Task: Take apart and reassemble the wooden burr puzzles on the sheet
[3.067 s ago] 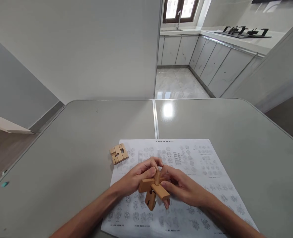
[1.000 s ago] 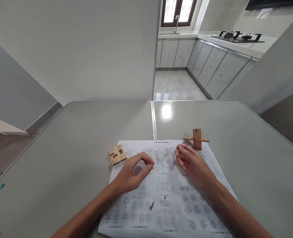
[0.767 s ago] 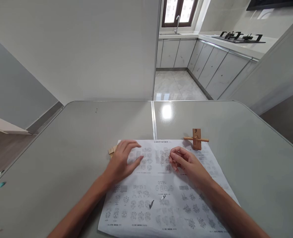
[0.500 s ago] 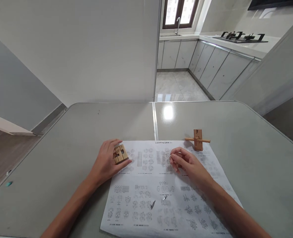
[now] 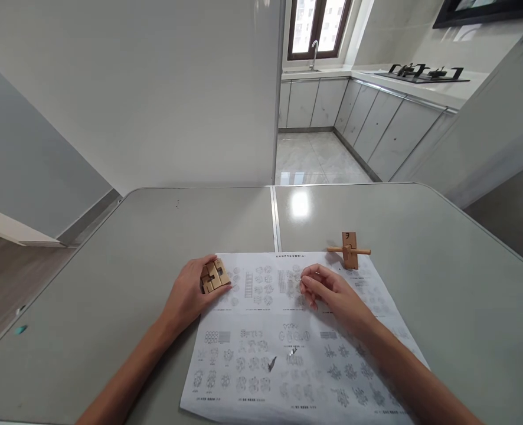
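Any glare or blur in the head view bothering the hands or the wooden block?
Head view: a white glare spot on the table, clear of the left hand, right hand and wooden block; head view: hands show no strong blur, but small print on the paper is unreadable; head view: window very bright.

Soft, fairly even daylight filled the room, and the window [image 5: 319, 26] was its brightest part, the panes washed nearly white. A blown-out patch of glare [image 5: 300, 204] sat on the far part of the desk [image 5: 124, 277], with paler reflections on the floor tiles [image 5: 308, 154] beyond. Faint, soft-edged shadows lay beside the left forearm [image 5: 131, 369] and under the right hand [image 5: 332, 293]. Wide-angle stretching splayed the desk's sides outward. Small print on the paper sheet [image 5: 252, 321] (the captions especially) was too soft to read.
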Available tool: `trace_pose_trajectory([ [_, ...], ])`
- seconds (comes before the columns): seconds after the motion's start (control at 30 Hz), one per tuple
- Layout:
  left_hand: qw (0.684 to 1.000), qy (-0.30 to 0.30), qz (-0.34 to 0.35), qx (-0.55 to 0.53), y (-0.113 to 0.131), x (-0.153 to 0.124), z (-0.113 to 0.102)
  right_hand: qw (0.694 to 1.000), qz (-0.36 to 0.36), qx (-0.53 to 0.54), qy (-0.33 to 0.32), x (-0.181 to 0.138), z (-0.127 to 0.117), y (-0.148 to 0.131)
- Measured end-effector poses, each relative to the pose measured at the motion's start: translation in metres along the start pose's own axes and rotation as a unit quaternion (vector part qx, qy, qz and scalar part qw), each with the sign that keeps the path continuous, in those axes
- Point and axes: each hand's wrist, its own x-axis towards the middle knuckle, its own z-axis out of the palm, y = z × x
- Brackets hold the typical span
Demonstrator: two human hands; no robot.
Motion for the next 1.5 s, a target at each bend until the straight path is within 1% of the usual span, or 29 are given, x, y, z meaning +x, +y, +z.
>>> trace_pose_trajectory([
  [0.1, 1.0, 0.002, 0.019, -0.016, 0.011, 0.001, 0.005, 1.0, -0.002, -0.01, -0.006, 0.0, 0.0, 0.0],
  [0.2, 0.997, -0.011, 0.063, -0.043, 0.034, 0.006, 0.018, 1.0, -0.006, -0.023, -0.008, 0.0, 0.0, 0.0],
  [0.37, 0.983, -0.072, 0.138, -0.098, 0.08, 0.02, 0.047, 1.0, -0.019, -0.016, -0.006, 0.0, 0.002, 0.001],
  [0.43, 0.976, -0.088, 0.167, -0.111, 0.092, 0.026, 0.056, 0.999, -0.029, -0.013, 0.0, -0.001, 0.002, 0.001],
  [0.5, 0.971, -0.103, 0.186, -0.112, 0.099, 0.029, 0.063, 0.999, -0.04, -0.017, 0.007, 0.0, 0.003, 0.0],
  [0.7, 0.967, -0.116, 0.191, -0.122, 0.097, 0.029, 0.069, 0.996, -0.068, -0.057, 0.032, 0.0, 0.004, 0.0],
  [0.8, 0.965, -0.131, 0.187, -0.128, 0.091, 0.029, 0.066, 0.991, -0.083, -0.101, 0.042, -0.001, 0.005, 0.004],
  [0.87, 0.963, -0.14, 0.19, -0.128, 0.085, 0.03, 0.061, 0.982, -0.104, -0.151, 0.054, -0.001, 0.007, 0.008],
  [0.97, 0.965, -0.138, 0.194, -0.113, 0.073, 0.03, 0.05, 0.954, -0.163, -0.242, 0.062, -0.001, 0.007, 0.013],
  [1.07, 0.969, -0.132, 0.186, -0.089, 0.064, 0.028, 0.041, 0.92, -0.22, -0.322, 0.042, -0.001, 0.007, 0.016],
  [1.17, 0.972, -0.129, 0.181, -0.078, 0.061, 0.023, 0.038, 0.892, -0.228, -0.39, 0.01, -0.003, 0.008, 0.019],
  [1.23, 0.972, -0.128, 0.181, -0.08, 0.062, 0.021, 0.038, 0.876, -0.227, -0.425, 0.005, -0.004, 0.009, 0.022],
  [1.3, 0.972, -0.128, 0.176, -0.087, 0.064, 0.02, 0.038, 0.867, -0.228, -0.442, 0.011, -0.003, 0.009, 0.023],
  [1.37, 0.972, -0.125, 0.169, -0.104, 0.065, 0.02, 0.038, 0.87, -0.227, -0.438, 0.02, -0.003, 0.01, 0.023],
  [1.4, 0.971, -0.123, 0.166, -0.118, 0.065, 0.02, 0.037, 0.876, -0.224, -0.427, 0.024, -0.003, 0.01, 0.023],
  [1.43, 0.97, -0.121, 0.165, -0.133, 0.065, 0.02, 0.036, 0.886, -0.218, -0.409, 0.029, -0.003, 0.01, 0.022],
  [1.5, 0.966, -0.118, 0.158, -0.164, 0.065, 0.019, 0.035, 0.916, -0.194, -0.35, 0.041, -0.003, 0.01, 0.018],
])
